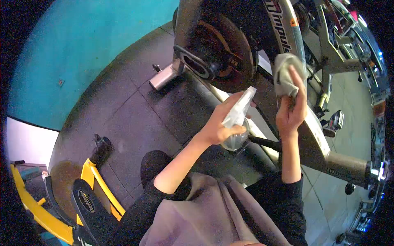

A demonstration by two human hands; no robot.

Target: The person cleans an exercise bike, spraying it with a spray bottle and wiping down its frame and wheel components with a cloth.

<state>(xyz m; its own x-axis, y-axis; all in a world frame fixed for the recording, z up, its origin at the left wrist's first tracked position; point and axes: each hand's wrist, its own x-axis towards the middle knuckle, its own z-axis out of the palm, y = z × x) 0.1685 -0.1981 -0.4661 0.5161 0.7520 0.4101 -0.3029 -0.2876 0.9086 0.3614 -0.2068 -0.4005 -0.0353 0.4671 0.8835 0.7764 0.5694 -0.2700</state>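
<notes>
My left hand [218,122] is wrapped round a spray bottle [234,141] with a white trigger head and a clear, see-through body. The nozzle end points up and to the right, toward the exercise bike. In my right hand [293,117] is a pale grey cloth [284,67], bunched up with the fingers laid over it. The cloth is against or just in front of the bike's grey frame [292,26], which bears the lettering "impulse"; whether it touches cannot be made out. Below the cloth, the lower frame runs toward the right.
The bike's round flywheel cover [242,45] and a pedal [195,63] stand ahead. A silver foot bar [164,78] juts out over the dark tiled floor [123,119]. Yellow-framed equipment [88,176] with a black pad is at lower left. More machines stand at right.
</notes>
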